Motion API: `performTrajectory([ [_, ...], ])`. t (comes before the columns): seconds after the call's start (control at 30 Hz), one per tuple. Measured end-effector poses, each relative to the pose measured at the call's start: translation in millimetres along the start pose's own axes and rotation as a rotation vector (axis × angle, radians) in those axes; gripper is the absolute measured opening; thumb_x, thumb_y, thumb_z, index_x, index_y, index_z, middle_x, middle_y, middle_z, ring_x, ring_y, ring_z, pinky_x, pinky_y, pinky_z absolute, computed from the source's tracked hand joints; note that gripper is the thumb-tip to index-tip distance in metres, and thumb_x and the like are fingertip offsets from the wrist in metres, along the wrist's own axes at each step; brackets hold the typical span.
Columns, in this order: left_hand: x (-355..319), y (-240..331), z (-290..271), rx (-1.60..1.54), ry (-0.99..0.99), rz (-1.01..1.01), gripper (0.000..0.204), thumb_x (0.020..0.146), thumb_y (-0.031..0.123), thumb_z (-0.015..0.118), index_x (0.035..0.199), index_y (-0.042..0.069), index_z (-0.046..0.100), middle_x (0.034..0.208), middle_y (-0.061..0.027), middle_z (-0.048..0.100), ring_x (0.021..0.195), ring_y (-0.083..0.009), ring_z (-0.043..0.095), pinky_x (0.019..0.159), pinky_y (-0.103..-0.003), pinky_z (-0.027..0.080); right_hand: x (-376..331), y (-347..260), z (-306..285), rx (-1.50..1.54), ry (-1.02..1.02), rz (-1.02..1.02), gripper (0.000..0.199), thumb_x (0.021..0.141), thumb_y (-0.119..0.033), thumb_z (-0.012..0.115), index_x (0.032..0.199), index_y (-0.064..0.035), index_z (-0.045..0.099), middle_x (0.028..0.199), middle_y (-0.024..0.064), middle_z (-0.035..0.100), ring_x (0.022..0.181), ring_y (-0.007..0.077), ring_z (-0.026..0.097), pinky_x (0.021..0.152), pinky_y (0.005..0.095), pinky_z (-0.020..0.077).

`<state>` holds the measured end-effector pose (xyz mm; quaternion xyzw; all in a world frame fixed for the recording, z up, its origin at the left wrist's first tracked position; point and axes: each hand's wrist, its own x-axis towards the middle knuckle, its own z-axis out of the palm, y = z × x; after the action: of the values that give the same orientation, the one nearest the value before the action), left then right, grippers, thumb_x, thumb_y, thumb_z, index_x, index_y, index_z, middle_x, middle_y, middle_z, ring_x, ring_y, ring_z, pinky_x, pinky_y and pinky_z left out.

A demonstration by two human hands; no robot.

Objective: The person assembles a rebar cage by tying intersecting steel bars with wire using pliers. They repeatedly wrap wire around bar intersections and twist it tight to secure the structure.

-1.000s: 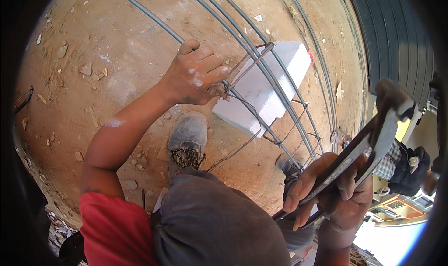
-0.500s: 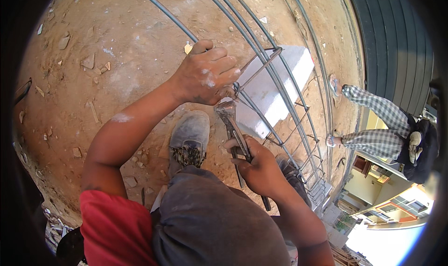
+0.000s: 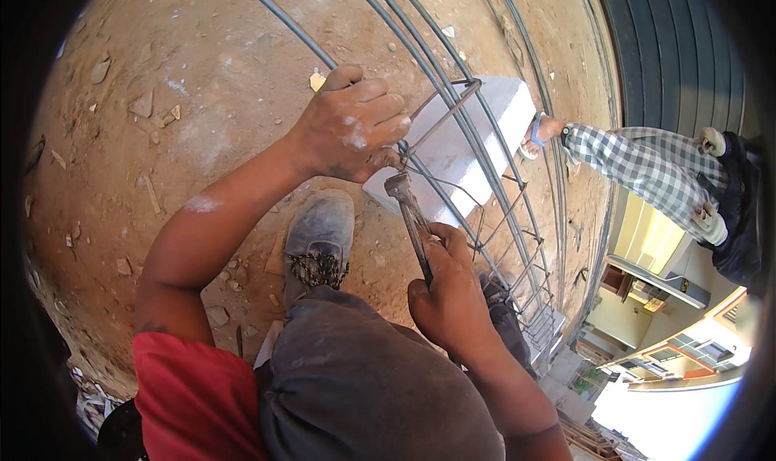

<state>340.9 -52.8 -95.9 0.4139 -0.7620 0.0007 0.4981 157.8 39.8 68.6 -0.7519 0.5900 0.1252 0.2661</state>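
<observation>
My left hand (image 3: 352,130) is wrapped round a long steel bar of the rebar cage (image 3: 478,150), close to where a stirrup crosses it. My right hand (image 3: 449,287) is closed round the handles of dark steel pincers (image 3: 412,218). Their head is just below my left fingers, near the wire tie (image 3: 402,147) at that crossing. Whether the jaws touch the wire cannot be made out. A thin wire curves off under the cage by my right hand. Behind the bars lies a pale block (image 3: 440,170) on the ground.
My boot (image 3: 319,235) stands on reddish dirt strewn with stone chips. At right, a person in checkered trousers (image 3: 638,166) has a sandalled foot (image 3: 537,134) beside the pale block. More long bars (image 3: 558,194) run past it. A dark ribbed shutter (image 3: 671,65) stands beyond.
The pincers' handles were spread and are now together in my right hand. My left hand keeps its grip. The person in checkered trousers has stepped leftward, closer to the cage.
</observation>
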Motion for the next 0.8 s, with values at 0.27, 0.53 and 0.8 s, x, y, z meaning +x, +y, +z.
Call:
performTrajectory([
  [0.27, -1.0, -2.5, -0.3, 0.022, -0.068, 0.025, 0.036, 0.079, 0.048, 0.067, 0.093, 0.015, 0.064, 0.093, -0.0021, 0.062, 0.09, -0.0217, 0.058, 0.089, -0.044, 0.036, 5.1, -15.1, -29.9, -0.218, -0.054, 0.066, 0.056, 0.074, -0.003, 0.059, 0.13, 0.0013, 0.054, 0.127, 0.0218, 0.046, 0.115, 0.0409, 0.049, 0.095, 0.0479, 0.0477],
  [0.53, -0.6, -3.9, -4.2, 0.019, -0.111, 0.023, 0.043, 0.061, 0.04, 0.078, 0.094, 0.017, 0.064, 0.095, 0.0023, 0.062, 0.098, -0.0176, 0.06, 0.091, -0.04, 0.038, 16.4, -36.9, -47.9, -0.483, -0.149, 0.07, 0.053, 0.073, -0.008, 0.063, 0.125, -0.0011, 0.061, 0.12, 0.0211, 0.053, 0.11, 0.0369, 0.057, 0.092, 0.0452, 0.0506],
  [0.8, -1.5, -5.6, -3.9, 0.026, -0.137, 0.032, 0.043, 0.061, 0.037, 0.079, 0.096, 0.016, 0.063, 0.098, 0.0027, 0.062, 0.098, -0.0171, 0.06, 0.092, -0.039, 0.037, 25.1, -40.1, -66.7, -0.548, -0.158, -0.008, 0.028, 0.076, -0.01, 0.062, 0.1, 0.0052, 0.061, 0.095, 0.019, 0.057, 0.09, 0.0354, 0.064, 0.07, 0.0458, 0.0567],
])
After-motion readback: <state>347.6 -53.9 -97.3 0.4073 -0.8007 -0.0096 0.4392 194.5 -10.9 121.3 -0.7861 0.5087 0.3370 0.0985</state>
